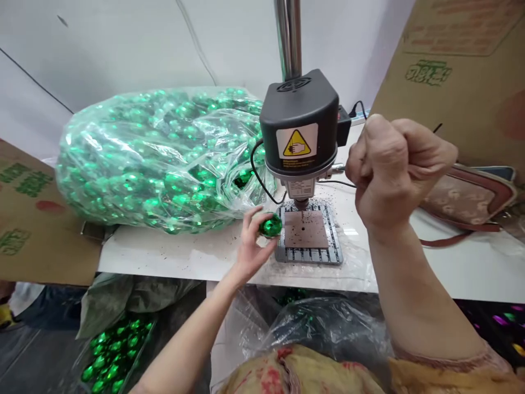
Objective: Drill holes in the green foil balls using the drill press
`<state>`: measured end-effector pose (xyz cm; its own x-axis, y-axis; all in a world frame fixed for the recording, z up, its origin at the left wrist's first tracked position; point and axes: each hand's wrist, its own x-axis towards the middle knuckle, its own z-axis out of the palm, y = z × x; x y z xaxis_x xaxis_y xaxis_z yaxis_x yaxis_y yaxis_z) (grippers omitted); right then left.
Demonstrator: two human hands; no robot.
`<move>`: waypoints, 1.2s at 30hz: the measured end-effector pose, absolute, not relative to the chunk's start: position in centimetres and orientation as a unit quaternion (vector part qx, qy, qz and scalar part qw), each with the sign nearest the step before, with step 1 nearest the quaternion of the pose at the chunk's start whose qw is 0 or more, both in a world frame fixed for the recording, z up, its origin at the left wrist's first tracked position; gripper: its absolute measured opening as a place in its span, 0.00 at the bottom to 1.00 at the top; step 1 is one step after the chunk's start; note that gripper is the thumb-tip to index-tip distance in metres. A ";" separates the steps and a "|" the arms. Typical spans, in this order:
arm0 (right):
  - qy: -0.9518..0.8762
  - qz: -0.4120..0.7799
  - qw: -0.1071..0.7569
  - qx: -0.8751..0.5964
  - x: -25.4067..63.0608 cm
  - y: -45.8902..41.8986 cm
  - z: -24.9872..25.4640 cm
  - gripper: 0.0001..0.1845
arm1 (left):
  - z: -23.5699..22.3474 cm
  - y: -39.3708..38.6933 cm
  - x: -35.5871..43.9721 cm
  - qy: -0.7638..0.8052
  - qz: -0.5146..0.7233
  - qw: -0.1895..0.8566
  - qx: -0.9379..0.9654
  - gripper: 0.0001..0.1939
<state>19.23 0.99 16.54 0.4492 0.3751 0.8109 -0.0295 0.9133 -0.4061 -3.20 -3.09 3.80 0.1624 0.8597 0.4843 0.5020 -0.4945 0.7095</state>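
Observation:
Between the thumb and fingers of my left hand (pixel 251 241) is a shiny green faceted ball (pixel 270 225), held just left of the drill press base (pixel 281 253). My right hand (pixel 394 164) is closed in a fist at the right side of the drill press (pixel 301 117), wrapped round its feed handle, which the fingers mostly hide. A metal handle hub (pixel 334 171) shows beside the fist. Under the chuck (pixel 302 203) lies a flat brownish plate (pixel 314 236) with a small dark hole, sprinkled with dark shavings.
A large clear bag (pixel 156 164) of green balls lies on the white table (pixel 139 249). Cardboard boxes (pixel 36 219) flank both sides. A patterned bag (pixel 467 194) with a strap sits at right. More green balls (pixel 117 350) are below the table's front edge.

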 end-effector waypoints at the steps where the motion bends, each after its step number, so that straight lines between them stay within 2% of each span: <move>1: -0.509 0.121 0.836 -0.166 19.2 1.0 16.6 0.26 | 3.0 -3.6 -2.2 0.465 0.466 0.304 0.689 0.24; 3: -0.507 0.124 0.837 -0.165 19.1 0.9 16.6 0.26 | 1.7 -3.3 -0.2 0.466 0.467 0.471 0.586 0.30; 4: -0.508 0.126 0.836 -0.167 19.1 0.8 16.7 0.26 | 1.2 -2.7 0.5 0.468 0.465 0.517 0.545 0.31; 6: -0.511 0.130 0.831 -0.176 19.0 0.5 16.8 0.26 | 0.6 -1.3 1.4 0.479 0.477 0.544 0.497 0.33; 17: -0.528 0.105 0.817 -0.207 18.9 0.3 16.8 0.27 | -1.5 1.3 1.5 0.468 0.468 0.499 0.560 0.35; 23: -0.534 0.110 0.812 -0.209 19.0 0.6 16.5 0.27 | -1.7 1.2 2.1 0.458 0.443 0.431 0.640 0.34; 29: -0.530 0.109 0.812 -0.218 19.1 0.6 16.3 0.29 | -1.6 0.9 2.5 0.476 0.410 0.320 0.709 0.30; 36: -0.532 0.119 0.802 -0.246 19.0 -0.2 16.6 0.27 | -1.9 0.5 3.1 0.454 0.418 0.361 0.699 0.30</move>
